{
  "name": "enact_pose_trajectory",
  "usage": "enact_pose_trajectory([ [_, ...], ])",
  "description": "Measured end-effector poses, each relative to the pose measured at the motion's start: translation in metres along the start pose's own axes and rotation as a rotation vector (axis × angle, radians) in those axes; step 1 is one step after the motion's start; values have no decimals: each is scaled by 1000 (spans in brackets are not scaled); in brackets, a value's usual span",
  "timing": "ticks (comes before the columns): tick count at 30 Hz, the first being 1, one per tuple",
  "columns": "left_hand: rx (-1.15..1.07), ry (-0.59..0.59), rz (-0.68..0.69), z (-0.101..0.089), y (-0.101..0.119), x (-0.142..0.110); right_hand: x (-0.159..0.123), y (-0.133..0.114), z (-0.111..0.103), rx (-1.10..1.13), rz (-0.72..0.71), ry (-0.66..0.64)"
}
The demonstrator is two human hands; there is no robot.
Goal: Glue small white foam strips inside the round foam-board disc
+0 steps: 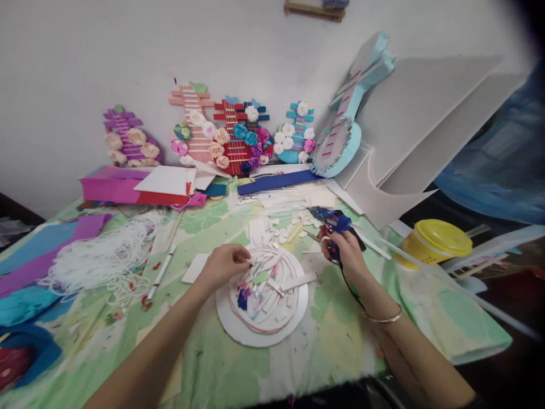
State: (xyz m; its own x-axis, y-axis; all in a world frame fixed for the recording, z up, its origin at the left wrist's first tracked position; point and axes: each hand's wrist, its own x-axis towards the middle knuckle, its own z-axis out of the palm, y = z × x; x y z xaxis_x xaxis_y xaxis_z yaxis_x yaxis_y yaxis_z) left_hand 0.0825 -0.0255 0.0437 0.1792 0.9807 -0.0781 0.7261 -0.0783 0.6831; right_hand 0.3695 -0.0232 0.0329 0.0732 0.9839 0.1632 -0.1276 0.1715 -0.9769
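Observation:
A round white foam disc (238, 332) lies in front of me, heaped with white foam strips (272, 284) and small coloured scraps. My left hand (223, 264) rests at the disc's upper left edge, fingers pinched on a thin white strip. My right hand (344, 250) is wrapped round the handle of a blue glue gun (330, 218), held just right of the disc with its nozzle pointing left. The gun's black cord (351, 287) runs down along my right wrist.
Flower-covered foam guitars (232, 139) lean against the back wall, with a large light-blue guitar (340, 133) and white foam sheets (426, 125) at right. White string (106, 255) is piled at left by coloured foam sheets (128, 190). A yellow lidded tub (436, 241) stands at right.

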Motion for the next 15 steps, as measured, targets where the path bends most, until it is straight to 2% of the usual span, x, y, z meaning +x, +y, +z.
enact_pose_trajectory([
  [3, 16, -28, 0, -5, -2, 6, 1, 7, -7, 7, 2, -3],
  [9, 183, 125, 52, -14, 8, 39, 4, 3, -17, 57, 27, 59],
  [12, 272, 87, 80, -4, 17, 60, 4, 2, -19, 81, 23, 92],
  [15, 338, 81, 89, 15, 23, 76, 2, 3, -19, 31, 25, 66],
])
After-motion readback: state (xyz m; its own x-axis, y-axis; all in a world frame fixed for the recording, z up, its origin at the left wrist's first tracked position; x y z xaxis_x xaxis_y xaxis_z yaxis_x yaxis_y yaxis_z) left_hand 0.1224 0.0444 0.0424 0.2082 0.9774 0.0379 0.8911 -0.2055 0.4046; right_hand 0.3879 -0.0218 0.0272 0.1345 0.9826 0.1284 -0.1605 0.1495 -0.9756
